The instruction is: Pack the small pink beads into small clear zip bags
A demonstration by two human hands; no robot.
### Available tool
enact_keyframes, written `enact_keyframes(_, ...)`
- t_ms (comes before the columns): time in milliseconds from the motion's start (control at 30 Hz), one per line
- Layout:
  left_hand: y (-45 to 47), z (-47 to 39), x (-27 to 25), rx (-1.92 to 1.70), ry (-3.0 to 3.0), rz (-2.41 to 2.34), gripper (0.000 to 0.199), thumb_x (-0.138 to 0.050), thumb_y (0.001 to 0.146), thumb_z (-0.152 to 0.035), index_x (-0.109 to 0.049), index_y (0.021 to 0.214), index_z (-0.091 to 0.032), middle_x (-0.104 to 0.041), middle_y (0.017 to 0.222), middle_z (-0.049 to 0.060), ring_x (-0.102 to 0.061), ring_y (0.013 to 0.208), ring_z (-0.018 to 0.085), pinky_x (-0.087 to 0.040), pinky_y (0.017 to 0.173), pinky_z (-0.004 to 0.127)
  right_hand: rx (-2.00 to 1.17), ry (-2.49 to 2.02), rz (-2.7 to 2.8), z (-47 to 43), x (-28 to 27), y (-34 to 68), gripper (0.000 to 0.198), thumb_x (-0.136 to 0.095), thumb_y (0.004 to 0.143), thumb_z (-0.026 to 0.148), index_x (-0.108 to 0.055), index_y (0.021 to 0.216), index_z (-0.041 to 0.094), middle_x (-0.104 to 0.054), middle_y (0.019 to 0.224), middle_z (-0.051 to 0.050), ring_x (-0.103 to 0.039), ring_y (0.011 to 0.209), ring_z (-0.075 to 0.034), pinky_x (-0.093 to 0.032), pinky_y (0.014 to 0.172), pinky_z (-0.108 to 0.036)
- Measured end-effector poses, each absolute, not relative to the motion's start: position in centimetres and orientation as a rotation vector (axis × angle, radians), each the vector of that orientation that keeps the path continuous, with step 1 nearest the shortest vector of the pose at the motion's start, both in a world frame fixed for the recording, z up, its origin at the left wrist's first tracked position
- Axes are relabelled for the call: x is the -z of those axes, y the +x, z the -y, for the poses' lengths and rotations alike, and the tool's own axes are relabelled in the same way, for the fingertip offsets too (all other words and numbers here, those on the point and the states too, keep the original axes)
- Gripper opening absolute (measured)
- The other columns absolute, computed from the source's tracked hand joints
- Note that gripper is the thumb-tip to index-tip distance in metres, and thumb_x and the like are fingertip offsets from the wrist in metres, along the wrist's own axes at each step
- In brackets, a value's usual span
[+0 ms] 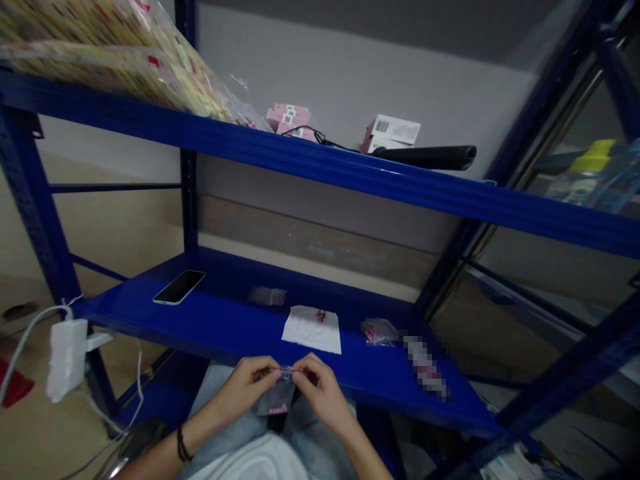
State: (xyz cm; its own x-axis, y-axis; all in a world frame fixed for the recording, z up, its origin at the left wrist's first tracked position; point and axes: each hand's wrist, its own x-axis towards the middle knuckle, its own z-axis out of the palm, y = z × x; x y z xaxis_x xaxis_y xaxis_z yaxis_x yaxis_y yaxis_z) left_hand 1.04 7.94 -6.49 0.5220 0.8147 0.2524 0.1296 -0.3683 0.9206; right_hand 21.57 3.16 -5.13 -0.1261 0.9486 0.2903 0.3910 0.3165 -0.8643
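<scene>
White shirt fabric (pixel 267 460) nearest, then pale-blue denim legs (pixel 306 433). Over these, left hand (pixel 257 377) and right hand (pixel 316 381) pinch the top edge of a small clear plastic bag (pixel 283 395); it hangs between and below them, pink pieces (pixel 278 409) at its bottom. Beyond, white paper sheet (pixel 307 333) on blue metal shelf (pixel 225 323).

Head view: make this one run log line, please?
small bag: pink pieces inside; left hand: pinching bag's top; right hand: same; paper: reddish cluster on it

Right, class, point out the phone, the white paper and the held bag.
Phone (pixel 180 287): head view, dark screen.
White paper (pixel 311 332): head view, bare middle.
Held bag (pixel 277 396): head view, clear plastic front.
</scene>
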Motion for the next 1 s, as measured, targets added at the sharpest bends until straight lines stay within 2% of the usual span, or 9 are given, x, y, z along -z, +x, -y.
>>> enact_keyframes(67, 1.1, -8.2, 6.7, -0.913, 1.793, -0.797, 0.029, -0.060, 0.091, -0.041, -0.072, 0.084, -0.016, -0.069, 0.076, 0.004, -0.060, 0.074, 0.018, -0.042, 0.066, 0.023, -0.720, -1.215, 1.694, -2.9, 4.9, 21.7, 0.022, -0.058, 0.093, 0.036, -0.068, 0.108, 0.021, -0.059, 0.093, -0.004, -0.056, 0.082, -0.016, -0.045, 0.073, -0.026)
enact_keyframes(133, 1.1, -8.2, 6.7, -0.925, 1.799, -0.819, 0.030, -0.060, 0.091, -0.041, -0.071, 0.082, -0.015, -0.069, 0.075, 0.003, -0.060, 0.073, 0.018, -0.042, 0.066, 0.023, -0.601, -1.200, 1.748, -2.6, 4.6, 21.8, 0.024, -0.054, 0.096, 0.031, -0.065, 0.115, 0.023, -0.059, 0.102, -0.006, -0.056, 0.091, -0.018, -0.046, 0.082, -0.028)
enact_keyframes(233, 1.1, -8.0, 6.5, -0.941, 1.873, -0.851, 0.030, -0.058, 0.092, -0.041, -0.071, 0.080, -0.016, -0.070, 0.075, 0.004, -0.061, 0.073, 0.018, -0.042, 0.066, 0.024, -0.430, -1.187, 1.886, -2.2, 4.5, 21.8, 0.022, -0.050, 0.097, 0.025, -0.065, 0.113, 0.025, -0.059, 0.107, -0.007, -0.054, 0.103, -0.020, -0.044, 0.091, -0.033)
enact_keyframes(433, 1.3, -6.9, 6.7, -0.965, 2.059, -0.901, 0.030, -0.053, 0.096, -0.037, -0.069, 0.078, -0.018, -0.068, 0.074, 0.003, -0.060, 0.071, 0.017, -0.041, 0.067, 0.024, -0.239, -1.200, 1.998, -2.0, 5.4, 20.8, 0.018, -0.049, 0.096, 0.020, -0.065, 0.104, 0.026, -0.060, 0.101, -0.006, -0.056, 0.096, -0.021, -0.044, 0.089, -0.036)
enact_keyframes(667, 1.4, -6.4, 7.0, -0.969, 2.233, -0.821, 0.028, -0.049, 0.099, -0.030, -0.066, 0.078, -0.020, -0.065, 0.078, 0.003, -0.060, 0.075, 0.017, -0.040, 0.068, 0.024, -0.318, -1.278, 2.080, -1.5, 5.9, 20.5, 0.020, -0.042, 0.099, 0.020, -0.062, 0.098, 0.023, -0.063, 0.094, -0.004, -0.060, 0.083, -0.016, -0.044, 0.072, -0.026)
enact_keyframes(900, 1.0, -6.4, 7.1, -0.889, 2.406, -0.772, 0.029, -0.045, 0.100, -0.026, -0.066, 0.082, -0.020, -0.065, 0.081, 0.004, -0.060, 0.079, 0.018, -0.042, 0.073, 0.027, -0.470, -1.305, 2.037, -1.3, 5.6, 20.3, 0.016, -0.049, 0.096, 0.018, -0.064, 0.097, 0.023, -0.066, 0.093, -0.003, -0.062, 0.089, -0.018, -0.044, 0.079, -0.026)
enact_keyframes(1000, 0.8, -6.6, 7.1, -0.885, 2.272, -0.748, 0.016, -0.056, 0.095, -0.032, -0.069, 0.099, -0.022, -0.068, 0.096, 0.006, -0.062, 0.092, 0.021, -0.046, 0.082, 0.028, -0.561, -1.248, 2.043, -1.0, 4.3, 20.5, 0.017, -0.051, 0.094, 0.015, -0.067, 0.094, 0.023, -0.066, 0.094, -0.002, -0.062, 0.091, -0.017, -0.046, 0.081, -0.025)
